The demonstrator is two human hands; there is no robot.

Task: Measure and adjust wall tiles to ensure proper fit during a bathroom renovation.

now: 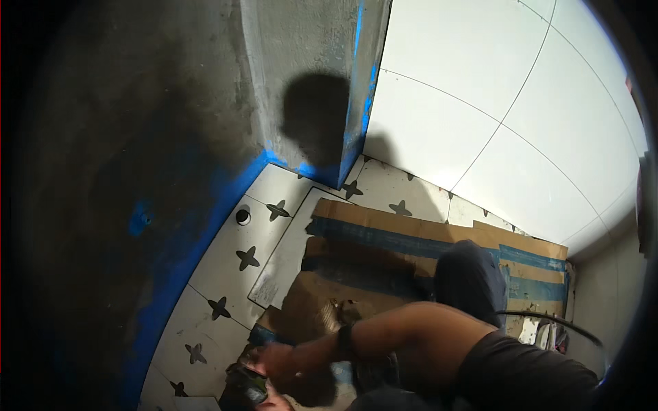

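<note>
Right hand (274,361) and left hand (274,401) seemingly wrap fingers round a dark object (245,388); slackening could drop it at the cardboard's (308,294) left edge

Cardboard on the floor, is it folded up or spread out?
Spread out: the cardboard lies broad and flat over the tiles, its blue bands showing. The right arm and a knee hide part of it.

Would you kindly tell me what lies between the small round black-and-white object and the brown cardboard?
In the head view, patterned floor tiles and then a pale flat panel lie between the round object and the cardboard.
</note>
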